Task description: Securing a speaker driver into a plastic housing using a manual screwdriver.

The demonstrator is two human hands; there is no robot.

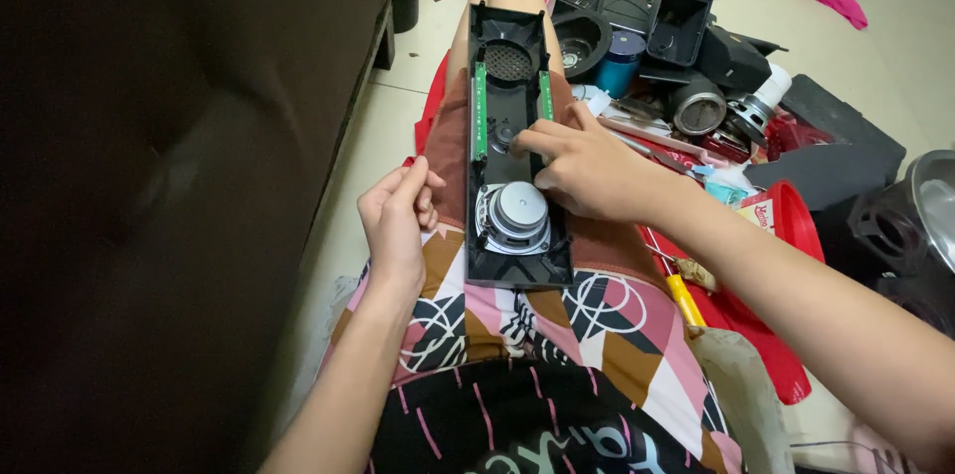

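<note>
A long black speaker panel [512,136] lies along the person's lap, a round silver speaker driver [515,215] set in its near end. The right hand [587,171] rests on the panel just above the driver, fingers curled, index fingertip pressing its middle. The left hand [396,220] is beside the panel's left edge, fingers pinched together, whether on anything I cannot tell. Right of the right hand, loose speaker parts [686,66] crowd the floor.

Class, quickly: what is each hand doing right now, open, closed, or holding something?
Left hand: loosely curled, resting beside the black speaker panel, holding nothing visible.
Right hand: fingers pressing on the panel's middle, nothing gripped.
</note>
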